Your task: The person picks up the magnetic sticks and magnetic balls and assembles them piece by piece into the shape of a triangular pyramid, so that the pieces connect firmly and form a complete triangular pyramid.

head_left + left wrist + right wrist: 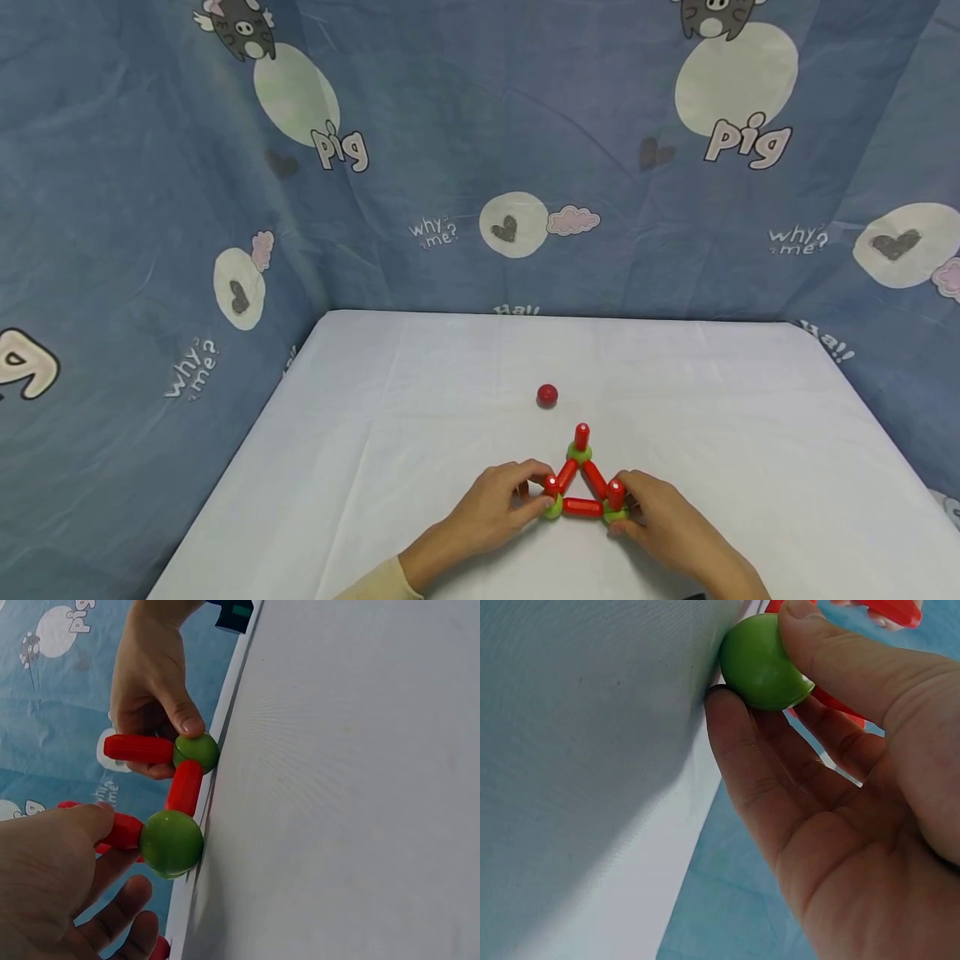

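Note:
A triangular frame of red rods and green balls lies on the white table, one ball at each corner. From every corner a short red rod stands upright, the far one untouched. My left hand pinches the left corner, its thumb on the upright rod just above the green ball. At the right corner my right hand grips the green ball between thumb and fingers. Both hands come in from the near side.
A single red ball sits apart on the table, beyond the frame. Blue printed cloth hangs behind the table and along its left side.

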`<state>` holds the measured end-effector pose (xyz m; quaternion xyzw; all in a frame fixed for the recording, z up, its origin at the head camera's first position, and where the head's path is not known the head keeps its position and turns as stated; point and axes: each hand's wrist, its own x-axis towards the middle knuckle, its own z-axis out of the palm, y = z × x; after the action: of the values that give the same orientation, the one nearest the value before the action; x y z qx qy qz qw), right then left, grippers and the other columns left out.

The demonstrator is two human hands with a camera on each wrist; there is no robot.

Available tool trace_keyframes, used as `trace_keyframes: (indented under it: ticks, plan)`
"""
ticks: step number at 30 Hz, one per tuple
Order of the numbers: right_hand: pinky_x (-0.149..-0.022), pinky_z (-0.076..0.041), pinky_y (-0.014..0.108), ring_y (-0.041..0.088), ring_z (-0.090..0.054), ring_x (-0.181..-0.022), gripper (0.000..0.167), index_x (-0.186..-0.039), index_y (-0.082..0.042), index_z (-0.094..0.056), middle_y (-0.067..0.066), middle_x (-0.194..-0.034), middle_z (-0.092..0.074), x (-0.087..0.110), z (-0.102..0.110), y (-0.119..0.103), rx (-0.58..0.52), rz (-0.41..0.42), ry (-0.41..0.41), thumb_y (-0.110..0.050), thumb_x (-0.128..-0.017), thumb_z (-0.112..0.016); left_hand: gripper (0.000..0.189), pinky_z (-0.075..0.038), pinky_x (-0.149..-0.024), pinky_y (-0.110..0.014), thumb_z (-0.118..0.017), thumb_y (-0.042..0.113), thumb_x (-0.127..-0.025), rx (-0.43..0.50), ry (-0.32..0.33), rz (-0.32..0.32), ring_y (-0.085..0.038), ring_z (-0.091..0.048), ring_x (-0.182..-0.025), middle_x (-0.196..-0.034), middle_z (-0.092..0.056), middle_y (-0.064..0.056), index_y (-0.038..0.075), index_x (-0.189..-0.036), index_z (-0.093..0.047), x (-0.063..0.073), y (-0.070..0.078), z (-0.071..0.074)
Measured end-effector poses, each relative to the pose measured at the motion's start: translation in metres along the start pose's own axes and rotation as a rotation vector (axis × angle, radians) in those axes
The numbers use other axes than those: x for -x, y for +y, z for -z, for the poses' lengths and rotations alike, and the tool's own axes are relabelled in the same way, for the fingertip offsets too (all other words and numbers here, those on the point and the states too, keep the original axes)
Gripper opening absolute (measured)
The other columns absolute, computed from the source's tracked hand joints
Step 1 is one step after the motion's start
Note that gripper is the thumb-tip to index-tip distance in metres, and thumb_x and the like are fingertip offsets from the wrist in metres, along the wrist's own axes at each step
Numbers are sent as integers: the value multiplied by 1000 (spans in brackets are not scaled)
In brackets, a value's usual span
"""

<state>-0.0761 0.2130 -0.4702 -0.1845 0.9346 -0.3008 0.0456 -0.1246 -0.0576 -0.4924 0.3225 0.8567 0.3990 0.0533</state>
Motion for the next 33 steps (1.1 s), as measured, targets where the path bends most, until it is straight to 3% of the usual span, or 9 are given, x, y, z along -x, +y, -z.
trace_keyframes:
  ticks: [7, 14, 20, 25, 29, 33]
  plan:
    - [-77, -57, 26, 2, -65, -86, 36, -102, -18, -60, -15, -90, -59, 0, 0, 0, -3, 5, 5, -19, -78, -87, 22, -47, -73, -17, -73, 30, -95, 8, -6, 10, 3, -54, -79, -94, -70, 13, 26, -116, -70, -1, 0, 0]
    - [-79, -58, 28, 5, -68, -90, 36, -103, -19, -61, -16, -90, -59, -2, 0, 0, -31, -40, -23, -21, -78, -87, 22, -46, -72, -16, -73, 32, -95, -8, -5, 12, 3, -54, -78, -94, -71, 13, 26, -115, -71, -2, -1, -1]
    - [-79, -58, 27, 5, -68, -89, 36, -102, -18, -61, -15, -90, -60, -1, -1, 1, -30, -28, -17, -20, -78, -86, 31, -48, -72, -16, -76, 32, -93, 40, -87, 33, 4, -54, -79, -104, -73, 14, 25, -122, -68, -2, -3, 5]
    - [-79, -58, 27, 5, -68, -89, 36, -102, -19, -60, -15, -91, -60, -1, -1, 2, -28, -14, -10, -19, -78, -86, 39, -50, -74, -17, -77, 28, -92, 70, -137, 12, 4, -55, -80, -112, -72, 13, 24, -128, -64, -2, -6, 13]
    - [-79, -58, 26, 6, -69, -90, 34, -104, -19, -62, -14, -92, -62, 0, 0, 2, -47, -31, -28, -22, -80, -86, 32, -51, -73, -18, -75, 25, -94, 90, -123, -24, 4, -55, -79, -109, -73, 12, 23, -125, -68, -2, -7, 14]
    - [-78, -57, 26, 7, -69, -91, 30, -106, -20, -66, -14, -98, -66, 2, 3, 2, -49, -62, -25, -29, -83, -83, 26, -50, -71, -16, -74, 25, -95, 84, -92, -13, 5, -55, -78, -101, -72, 14, 23, -120, -71, -3, -6, 9]
